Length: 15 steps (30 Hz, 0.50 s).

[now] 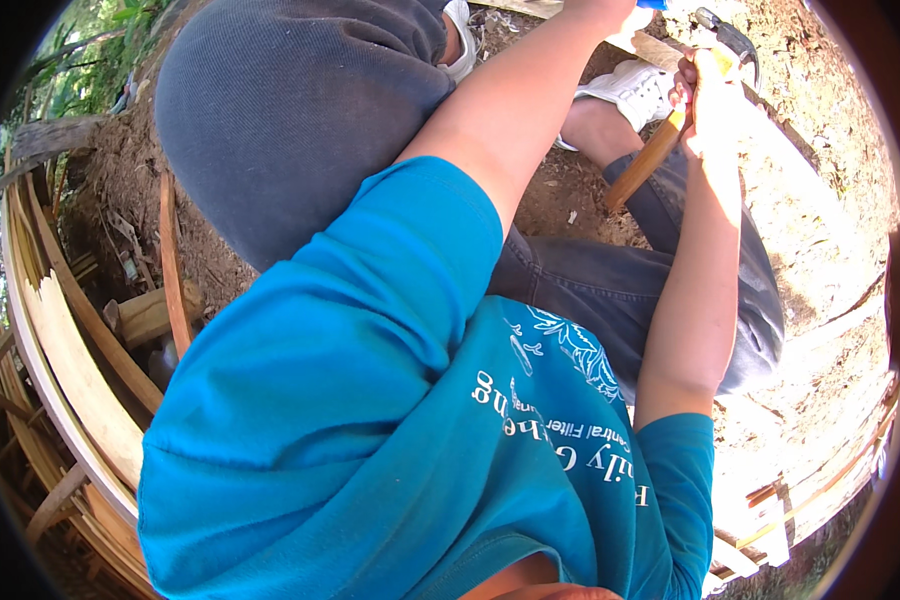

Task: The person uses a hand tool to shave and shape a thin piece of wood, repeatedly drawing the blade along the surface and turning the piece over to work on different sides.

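My right hand (708, 95) is closed round the wooden handle of a hammer (650, 165). The handle's free end slants down over my lower leg, and the dark metal head (735, 45) lies just beyond my fist. My left hand (615, 18) reaches the top edge of the view, where its fingers are cut off. Something blue (652, 4) shows beside it, too little in view to name. Under and between the hands lies a pale piece of wood (655, 50), close to my white shoe (630, 92).
I sit low with my knees bent, over bare brown soil (575, 205). At the left, long split wood strips (75, 350) are piled beside a short log piece (148, 315). More wood pieces (750, 545) lie at the lower right. Strong sunlight washes out the ground on the right.
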Available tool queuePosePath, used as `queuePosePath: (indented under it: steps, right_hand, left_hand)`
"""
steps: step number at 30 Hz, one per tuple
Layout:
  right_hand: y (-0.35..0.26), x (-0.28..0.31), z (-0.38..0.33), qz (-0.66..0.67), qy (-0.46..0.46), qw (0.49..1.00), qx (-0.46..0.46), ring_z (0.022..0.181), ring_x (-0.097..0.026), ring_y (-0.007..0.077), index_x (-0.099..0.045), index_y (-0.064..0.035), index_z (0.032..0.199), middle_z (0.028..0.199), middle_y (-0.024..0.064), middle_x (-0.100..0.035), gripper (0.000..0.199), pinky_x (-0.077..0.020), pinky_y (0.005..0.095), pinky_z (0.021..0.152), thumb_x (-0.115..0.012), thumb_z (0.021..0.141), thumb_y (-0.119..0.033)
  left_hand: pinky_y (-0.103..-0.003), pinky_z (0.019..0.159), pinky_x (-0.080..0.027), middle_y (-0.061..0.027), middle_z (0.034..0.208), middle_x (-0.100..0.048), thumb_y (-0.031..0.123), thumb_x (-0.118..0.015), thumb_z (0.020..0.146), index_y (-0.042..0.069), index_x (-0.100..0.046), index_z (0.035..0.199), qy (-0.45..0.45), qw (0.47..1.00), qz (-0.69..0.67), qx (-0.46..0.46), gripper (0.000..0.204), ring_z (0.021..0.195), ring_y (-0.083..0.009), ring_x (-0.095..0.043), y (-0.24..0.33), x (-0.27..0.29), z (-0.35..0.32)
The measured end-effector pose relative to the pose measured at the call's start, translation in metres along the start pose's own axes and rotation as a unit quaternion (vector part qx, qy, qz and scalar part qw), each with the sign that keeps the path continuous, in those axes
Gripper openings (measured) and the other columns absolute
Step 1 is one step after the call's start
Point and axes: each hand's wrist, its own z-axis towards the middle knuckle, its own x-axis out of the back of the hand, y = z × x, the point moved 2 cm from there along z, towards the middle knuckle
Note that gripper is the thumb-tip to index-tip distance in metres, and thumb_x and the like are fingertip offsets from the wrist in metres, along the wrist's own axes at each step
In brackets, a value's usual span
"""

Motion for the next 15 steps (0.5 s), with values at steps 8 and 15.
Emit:
queuePosePath:
  steps: [8, 15]
  right_hand:
    - [0.003, 0.004, 0.002, -0.051, 0.054, 0.997, 0.010, 0.053, -0.041, 0.0082, -0.062, 0.0000, 0.099, 0.071, 0.0002, -0.050, 0.015, -0.0395, 0.0238, 0.049, -0.064, 0.098, -0.015]
    - [0.010, 0.003, 0.004, -0.010, 0.005, 1.000, 0.020, 0.053, -0.043, 0.0082, -0.062, -0.0019, 0.095, 0.071, 0.0000, -0.051, 0.014, -0.0394, 0.0236, 0.048, -0.065, 0.098, -0.015]
  left_hand:
    - [-0.048, 0.082, -0.056, -0.0189, 0.096, -0.075, 0.019, -0.059, 0.093, 0.014, -0.077, 0.099, -0.021, 0.997, 0.060, -0.031, 0.020, 0.093, -0.0374, -0.073, 0.018, 0.003, -0.003]
    - [-0.048, 0.080, -0.056, -0.0207, 0.096, -0.074, 0.017, -0.058, 0.092, 0.012, -0.077, 0.096, 0.012, 0.999, 0.035, -0.008, 0.020, 0.091, -0.0384, -0.072, -0.008, -0.007, 0.004]
